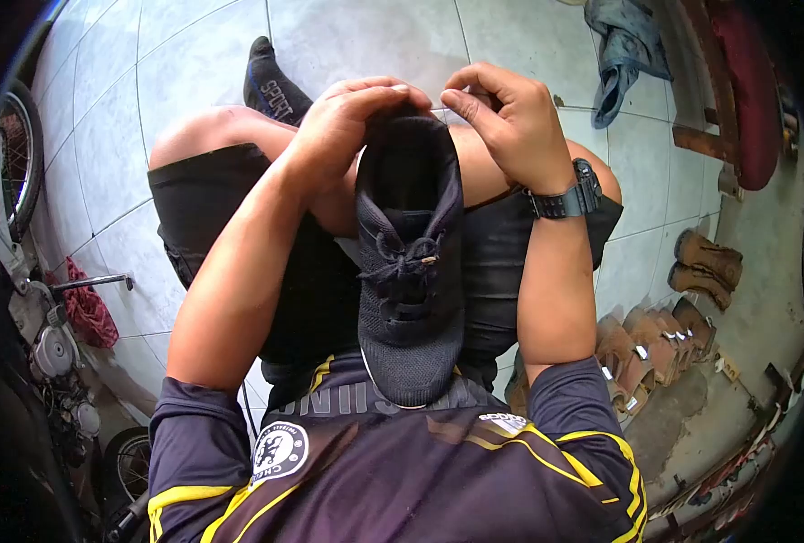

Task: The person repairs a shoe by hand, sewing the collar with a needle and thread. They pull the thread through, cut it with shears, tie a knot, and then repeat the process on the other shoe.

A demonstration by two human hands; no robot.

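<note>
A black mesh sneaker (411, 335) rests upright on my lap, its toe toward my body and its laces tied in a bow. My left hand (352, 122) curves round the left and back of its heel, with the fingertips partly hidden behind the collar. Just right of the heel is my right hand (515, 127), raised, its thumb and fingers brought together. Whatever may be between those fingertips is too small to make out. A dark wristwatch (565, 195) is on my right wrist. Below the hands, my legs are crossed, one foot in a black sock (275, 86).
Pale floor tiles (194, 54) surround me. A bicycle wheel (17, 154) and dark machine parts stand at the left, near a red cloth (88, 303). Jeans (628, 54) lie at the upper right. Brown shoes (705, 267) and several sandals (651, 339) line the right side.
</note>
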